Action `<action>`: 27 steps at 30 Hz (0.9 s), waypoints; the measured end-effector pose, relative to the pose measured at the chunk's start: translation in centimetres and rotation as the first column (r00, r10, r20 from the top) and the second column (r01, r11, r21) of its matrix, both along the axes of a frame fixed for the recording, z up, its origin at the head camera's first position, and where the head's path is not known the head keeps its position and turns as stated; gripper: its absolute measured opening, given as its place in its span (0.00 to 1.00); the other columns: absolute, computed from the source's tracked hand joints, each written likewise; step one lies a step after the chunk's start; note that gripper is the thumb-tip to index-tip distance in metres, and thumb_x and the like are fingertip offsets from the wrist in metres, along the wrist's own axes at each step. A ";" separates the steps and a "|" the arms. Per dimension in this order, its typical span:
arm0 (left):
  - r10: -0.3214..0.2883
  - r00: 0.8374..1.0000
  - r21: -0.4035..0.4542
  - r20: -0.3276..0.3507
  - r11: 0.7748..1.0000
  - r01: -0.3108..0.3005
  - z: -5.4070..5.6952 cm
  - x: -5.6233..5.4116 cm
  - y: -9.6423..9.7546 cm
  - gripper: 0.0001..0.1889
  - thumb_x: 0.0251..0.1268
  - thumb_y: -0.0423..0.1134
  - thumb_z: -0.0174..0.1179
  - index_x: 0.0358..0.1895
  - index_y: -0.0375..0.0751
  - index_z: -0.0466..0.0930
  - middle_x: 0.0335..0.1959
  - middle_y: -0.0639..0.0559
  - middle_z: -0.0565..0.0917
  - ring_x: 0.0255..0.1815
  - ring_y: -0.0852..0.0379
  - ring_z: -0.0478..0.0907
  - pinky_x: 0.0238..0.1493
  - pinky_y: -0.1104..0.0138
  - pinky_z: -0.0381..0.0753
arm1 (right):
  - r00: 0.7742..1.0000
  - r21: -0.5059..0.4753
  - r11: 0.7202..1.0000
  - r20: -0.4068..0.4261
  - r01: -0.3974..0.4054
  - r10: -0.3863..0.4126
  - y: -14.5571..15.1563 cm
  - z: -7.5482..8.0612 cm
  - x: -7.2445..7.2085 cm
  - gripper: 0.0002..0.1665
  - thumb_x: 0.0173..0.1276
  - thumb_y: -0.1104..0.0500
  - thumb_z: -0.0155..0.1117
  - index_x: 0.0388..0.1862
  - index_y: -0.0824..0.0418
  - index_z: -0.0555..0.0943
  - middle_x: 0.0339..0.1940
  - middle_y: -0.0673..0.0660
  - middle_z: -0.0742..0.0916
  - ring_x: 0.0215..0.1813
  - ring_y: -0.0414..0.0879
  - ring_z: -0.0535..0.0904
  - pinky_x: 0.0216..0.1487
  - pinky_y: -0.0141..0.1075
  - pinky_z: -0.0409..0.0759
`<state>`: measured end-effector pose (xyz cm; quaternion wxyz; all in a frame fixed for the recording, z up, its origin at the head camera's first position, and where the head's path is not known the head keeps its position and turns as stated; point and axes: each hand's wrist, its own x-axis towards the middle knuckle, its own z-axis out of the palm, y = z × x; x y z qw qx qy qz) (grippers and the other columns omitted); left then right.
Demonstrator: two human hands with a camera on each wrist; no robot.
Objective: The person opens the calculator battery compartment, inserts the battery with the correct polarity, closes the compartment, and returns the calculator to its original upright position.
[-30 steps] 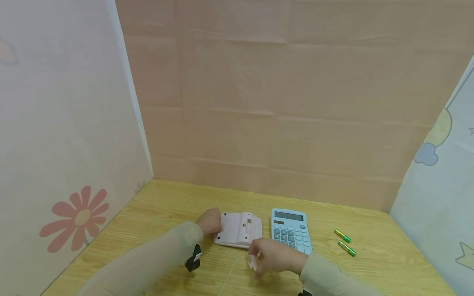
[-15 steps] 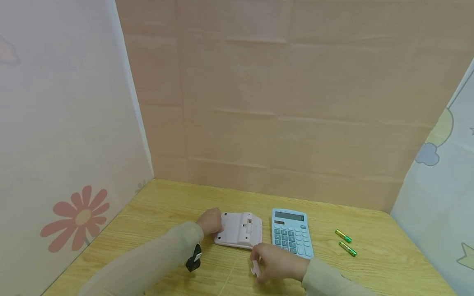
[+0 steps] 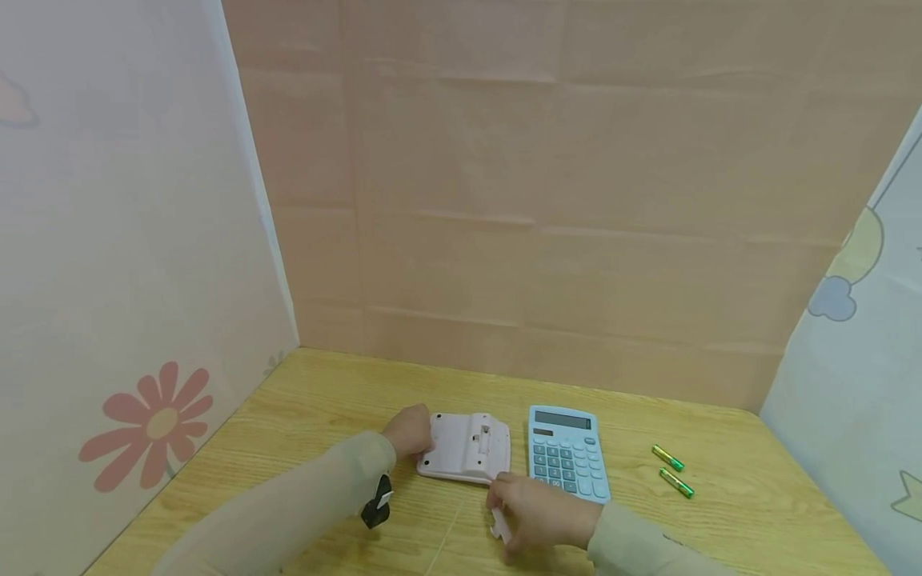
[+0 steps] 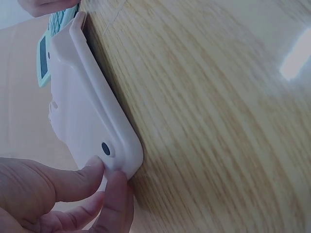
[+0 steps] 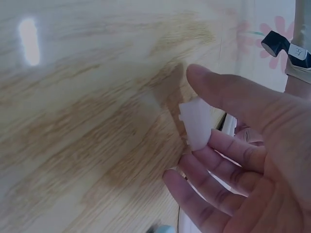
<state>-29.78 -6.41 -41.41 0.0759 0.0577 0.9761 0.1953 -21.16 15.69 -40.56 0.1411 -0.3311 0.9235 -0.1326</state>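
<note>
A pale pink calculator [image 3: 454, 452] lies face down on the table, its open battery slot [image 3: 484, 440] facing up near the right end. My left hand [image 3: 408, 432] pinches its left end; in the left wrist view the thumb [image 4: 82, 182] presses by a dark round foot [image 4: 105, 148] while a finger is at the edge. Just in front of the calculator, my right hand [image 3: 542, 512] holds a small pale battery cover [image 5: 197, 124] between thumb and fingers. Small tabs stick out along one side of the cover.
A light blue calculator [image 3: 565, 452] lies face up right of the pink one, partly behind my right hand. Farther right are two green-and-gold batteries [image 3: 667, 458]. A brown papered wall [image 3: 540, 200] rises behind the wooden table [image 3: 331, 384], with patterned panels at both sides.
My right hand has shifted slightly right and toward me with the battery cover, which has turned a little between the fingers. The left hand and pink calculator have stayed in place.
</note>
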 end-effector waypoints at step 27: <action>0.001 1.000 0.024 0.008 1.000 -0.001 0.5 0.4 0.0 0.07 0.57 0.27 0.63 0.28 0.34 0.73 0.09 0.52 0.71 0.09 0.63 0.65 0.14 0.75 0.59 | 0.998 0.077 0.995 0.011 -0.065 0.065 0.2 0.0 -0.4 0.30 0.48 0.49 0.80 0.49 0.48 0.76 0.42 0.39 0.76 0.35 0.31 0.69 0.38 0.27 0.74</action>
